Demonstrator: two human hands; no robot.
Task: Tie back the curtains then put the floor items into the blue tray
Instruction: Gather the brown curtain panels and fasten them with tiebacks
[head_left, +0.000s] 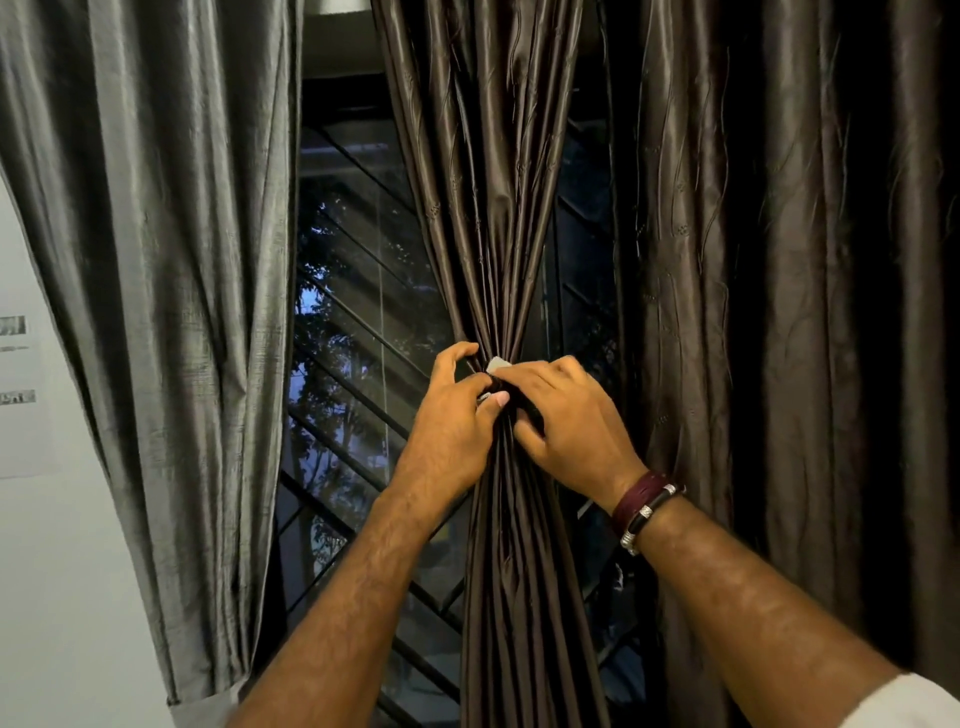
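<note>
Gripping the gathered middle of the brown curtain (488, 218), the left hand (460, 410) is curling its fingers round the bunched folds from the left side, its thumb pressing across the front. The right hand (563, 421) is closing on the same bunch from the right, its fingers bent over a dark tie band (498, 387) that is wrapping the cloth there; a small pale tab (497, 362) is showing just above the knuckles. The two hands are touching each other at the band. A maroon and black bracelet (644, 506) is sitting on the right wrist, and a white sleeve (906, 701) is showing at the lower right corner.

Above and below the hands the brown curtain is fanning out from its pinched waist. A second brown curtain (779, 312) is hanging loose to the right, and a grey curtain (156, 312) is hanging to the left. Between them a dark window (353, 312) with slanting bars is showing. A white wall (62, 571) with a paper notice (23, 395) is lying at the far left.
</note>
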